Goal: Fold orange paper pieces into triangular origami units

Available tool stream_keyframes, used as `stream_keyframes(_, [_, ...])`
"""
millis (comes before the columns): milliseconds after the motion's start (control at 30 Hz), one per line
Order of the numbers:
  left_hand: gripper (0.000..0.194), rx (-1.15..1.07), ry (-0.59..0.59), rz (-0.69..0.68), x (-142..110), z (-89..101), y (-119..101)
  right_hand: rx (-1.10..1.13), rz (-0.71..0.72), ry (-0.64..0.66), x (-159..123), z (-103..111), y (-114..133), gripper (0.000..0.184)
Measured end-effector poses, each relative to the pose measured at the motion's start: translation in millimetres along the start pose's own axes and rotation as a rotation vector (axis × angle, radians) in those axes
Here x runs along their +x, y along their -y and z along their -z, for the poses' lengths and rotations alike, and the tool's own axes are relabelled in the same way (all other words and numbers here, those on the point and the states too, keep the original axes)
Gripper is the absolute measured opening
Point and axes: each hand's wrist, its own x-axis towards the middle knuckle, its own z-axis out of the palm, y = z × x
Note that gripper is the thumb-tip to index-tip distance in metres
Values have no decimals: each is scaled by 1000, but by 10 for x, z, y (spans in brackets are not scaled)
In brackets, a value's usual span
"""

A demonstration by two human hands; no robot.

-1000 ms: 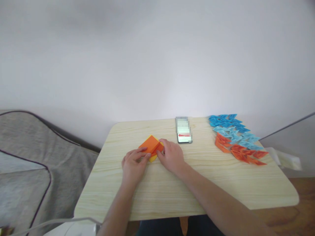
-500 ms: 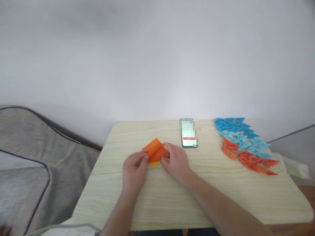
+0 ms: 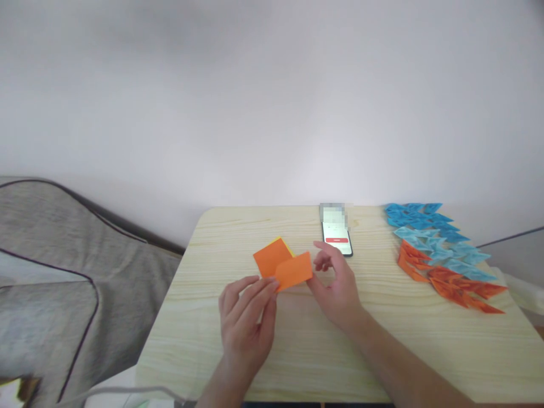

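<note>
A folded orange paper rectangle point(image 3: 294, 271) is raised a little, tilted, above the wood-grain table. My left hand point(image 3: 249, 317) pinches its lower left end between thumb and fingers. At the paper's right edge is the thumb of my right hand point(image 3: 338, 286); that hand's index finger is stretched out and apart from the thumb. Behind the folded piece, flat orange paper point(image 3: 272, 256) lies on the table with a yellow edge showing along its far side. The held piece partly covers it.
A phone point(image 3: 336, 229) with a lit screen lies near the table's point(image 3: 204, 328) back edge. To the right sit rows of folded paper pieces: dark blue point(image 3: 419, 217), light blue point(image 3: 442, 249) and orange point(image 3: 453, 283). Grey upholstery point(image 3: 123, 283) stands left; a white wall rises behind.
The folded orange paper has come up off the flat paper and turned. My right hand has moved right and its fingers have spread. The view has shifted slightly.
</note>
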Motion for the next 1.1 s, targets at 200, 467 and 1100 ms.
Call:
stream_keyframes(200, [31, -40, 315, -40, -213, -175, -517, -251, 208, 175, -490, 659, 1, 44])
stream_keyframes(467, [25, -119, 516, 32, -419, -376, -899, -240, 247, 431, -794, 1005, -300, 17])
stream_keyframes(1100, [51, -53, 433, 313, -337, -538, -911, -347, 58, 680, -258, 1044, -357, 15])
